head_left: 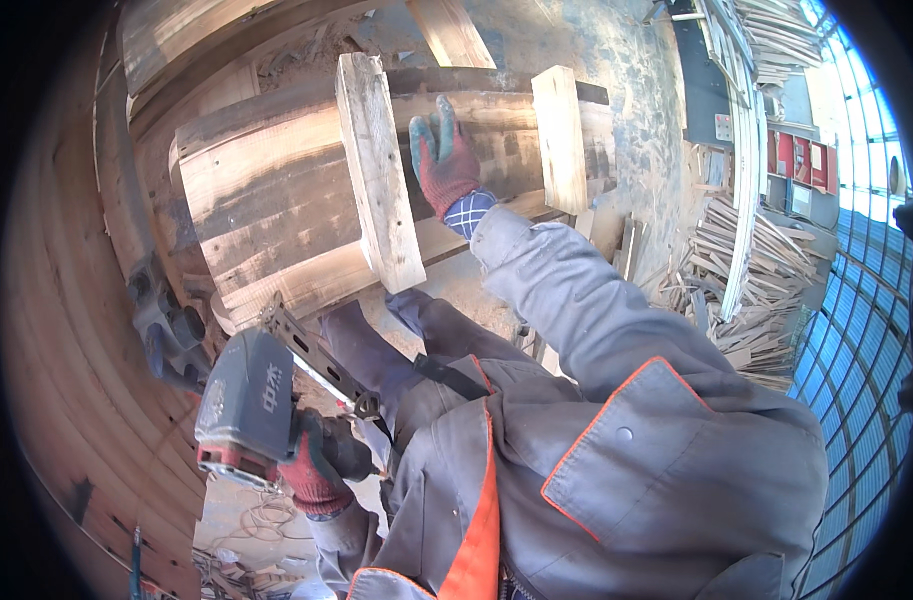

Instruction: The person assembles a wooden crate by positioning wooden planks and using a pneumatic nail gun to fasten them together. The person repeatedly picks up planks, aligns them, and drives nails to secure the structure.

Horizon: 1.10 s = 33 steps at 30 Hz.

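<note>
My left hand [314,470], in a red glove with teal coating, is closed round the handle of a grey nail gun [244,390] with a long metal magazine. The tool is held at the lower left, its magazine angled up toward the boards. My right hand [444,165], gloved alike, has its fingers extended over a panel of side-by-side wooden boards [266,190]. It is between two wooden crosspieces, a longer weathered one [381,180] to its left and a shorter pale one [559,140] to its right. Whether the palm presses on the boards cannot be told.
Large timbers [86,370] line the left side, with a dark metal clamp-like part [161,320] beside them. Wood offcuts [746,280] are heaped at the right, near a red tray [801,160]. An air hose fitting [136,560] shows at the lower left. My legs are below the panel.
</note>
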Tool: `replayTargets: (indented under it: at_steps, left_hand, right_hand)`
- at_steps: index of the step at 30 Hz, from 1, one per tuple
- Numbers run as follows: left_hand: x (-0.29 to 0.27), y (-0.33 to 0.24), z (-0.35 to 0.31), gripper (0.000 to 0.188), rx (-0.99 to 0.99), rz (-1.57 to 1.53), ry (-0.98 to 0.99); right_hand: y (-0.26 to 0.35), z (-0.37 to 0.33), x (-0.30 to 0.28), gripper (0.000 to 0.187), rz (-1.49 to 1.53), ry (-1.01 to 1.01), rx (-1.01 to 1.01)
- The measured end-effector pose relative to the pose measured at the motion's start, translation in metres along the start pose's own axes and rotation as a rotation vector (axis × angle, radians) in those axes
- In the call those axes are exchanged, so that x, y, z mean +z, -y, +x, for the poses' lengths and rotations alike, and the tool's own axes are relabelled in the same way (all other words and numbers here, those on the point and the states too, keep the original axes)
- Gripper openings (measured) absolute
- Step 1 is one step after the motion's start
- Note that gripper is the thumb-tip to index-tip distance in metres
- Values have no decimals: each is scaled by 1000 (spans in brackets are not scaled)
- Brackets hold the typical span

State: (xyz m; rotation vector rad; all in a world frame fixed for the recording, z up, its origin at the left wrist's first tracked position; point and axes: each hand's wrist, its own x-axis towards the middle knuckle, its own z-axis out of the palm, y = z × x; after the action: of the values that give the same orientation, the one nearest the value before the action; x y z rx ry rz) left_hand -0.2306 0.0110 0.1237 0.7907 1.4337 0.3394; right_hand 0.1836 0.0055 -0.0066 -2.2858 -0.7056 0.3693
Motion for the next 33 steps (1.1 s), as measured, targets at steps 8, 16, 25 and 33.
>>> replayTargets:
  at_steps: [8, 16, 25, 33]
  left_hand:
    - [1, -16, 35, 21, 302, 362, 71]
    - [28, -114, 92, 26, 209, 571, 176]
    - [65, -161, 151, 30, 253, 632, 427]
    - [78, -159, 161, 30, 176, 610, 419]
  right_hand:
    - [-19, 47, 23, 70, -666, -66, -269]
    - [-29, 53, 26, 70, -631, -53, -272]
    - [-34, 60, 21, 68, -604, 46, -170]
    - [-36, 64, 15, 73, -596, 82, -195]
